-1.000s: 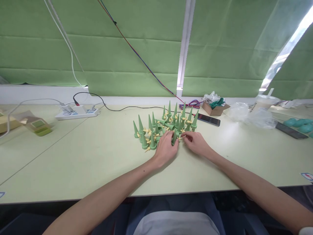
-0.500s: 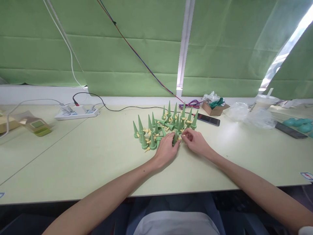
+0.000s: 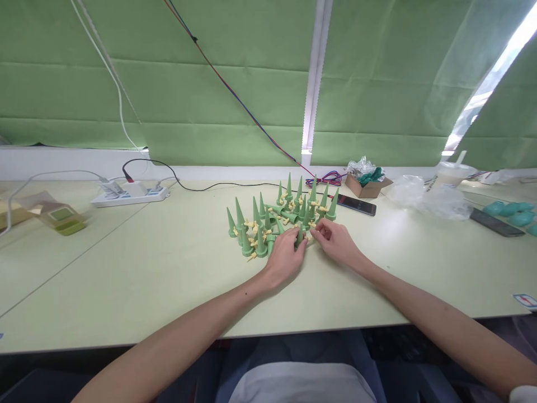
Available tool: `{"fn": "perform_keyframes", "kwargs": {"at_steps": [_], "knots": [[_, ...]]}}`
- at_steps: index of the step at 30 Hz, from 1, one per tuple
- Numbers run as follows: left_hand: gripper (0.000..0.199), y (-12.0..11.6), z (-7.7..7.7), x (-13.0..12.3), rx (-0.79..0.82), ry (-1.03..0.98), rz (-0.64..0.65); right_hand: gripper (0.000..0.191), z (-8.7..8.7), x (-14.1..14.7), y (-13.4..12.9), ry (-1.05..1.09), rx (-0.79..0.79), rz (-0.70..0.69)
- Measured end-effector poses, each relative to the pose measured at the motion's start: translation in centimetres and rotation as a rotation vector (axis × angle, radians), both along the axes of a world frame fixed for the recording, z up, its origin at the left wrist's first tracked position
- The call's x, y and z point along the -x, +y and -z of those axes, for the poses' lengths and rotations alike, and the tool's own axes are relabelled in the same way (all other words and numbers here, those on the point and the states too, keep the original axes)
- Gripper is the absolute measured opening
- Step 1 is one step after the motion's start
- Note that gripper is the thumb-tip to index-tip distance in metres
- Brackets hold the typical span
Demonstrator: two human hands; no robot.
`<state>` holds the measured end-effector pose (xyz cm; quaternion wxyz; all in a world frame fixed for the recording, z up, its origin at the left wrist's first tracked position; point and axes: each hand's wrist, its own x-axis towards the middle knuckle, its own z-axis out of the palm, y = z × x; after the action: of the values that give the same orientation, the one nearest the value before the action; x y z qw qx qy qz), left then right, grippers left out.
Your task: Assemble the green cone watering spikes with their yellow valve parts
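Observation:
My left hand (image 3: pixel 287 252) is closed around a green cone-shaped spike (image 3: pixel 300 236), which stands point up at the near edge of a group of similar spikes. Just right of it, my right hand (image 3: pixel 337 242) has thumb and forefinger pinched together beside that spike's base. Whatever lies between those fingertips is too small to make out. Several more green spikes (image 3: pixel 246 243) stand upright on the table, and a few lie on their sides (image 3: pixel 285 212). Small pale yellow valve-like pieces (image 3: pixel 251 256) show around their bases.
Behind the spikes are a phone (image 3: pixel 356 205), a coiled cable (image 3: pixel 329 178) and a small cardboard box (image 3: pixel 364 189). Plastic bags (image 3: pixel 444 202) and a lidded cup (image 3: pixel 451 172) stand at the right. A power strip (image 3: pixel 131 196) and an open package (image 3: pixel 62 215) are at the left.
The camera view has shifted very slightly. Both hands keep almost the same position and grip beside the spike.

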<state>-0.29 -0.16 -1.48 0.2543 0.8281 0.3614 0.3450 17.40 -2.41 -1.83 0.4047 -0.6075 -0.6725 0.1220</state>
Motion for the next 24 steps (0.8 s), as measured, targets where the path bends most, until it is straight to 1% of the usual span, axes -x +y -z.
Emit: {"fn": "perform_keyframes", "kwargs": {"at_steps": [7,13,18,24], "knots": [[0.019,0.01,-0.04,-0.11,0.0,-0.037,-0.011,0.029,-0.1,0.18,-0.11,0.001,0.017,-0.025],[0.02,-0.02,-0.1,-0.09,-0.008,-0.037,-0.022,0.032,-0.09,0.22,-0.23,0.004,0.01,-0.079],[0.015,-0.06,-0.14,-0.06,0.022,-0.051,-0.02,0.032,-0.22,0.27,-0.32,-0.013,0.006,-0.102],[0.011,-0.1,-0.13,-0.06,0.028,-0.099,-0.036,0.029,-0.2,0.26,-0.41,0.09,0.059,-0.164]]}}
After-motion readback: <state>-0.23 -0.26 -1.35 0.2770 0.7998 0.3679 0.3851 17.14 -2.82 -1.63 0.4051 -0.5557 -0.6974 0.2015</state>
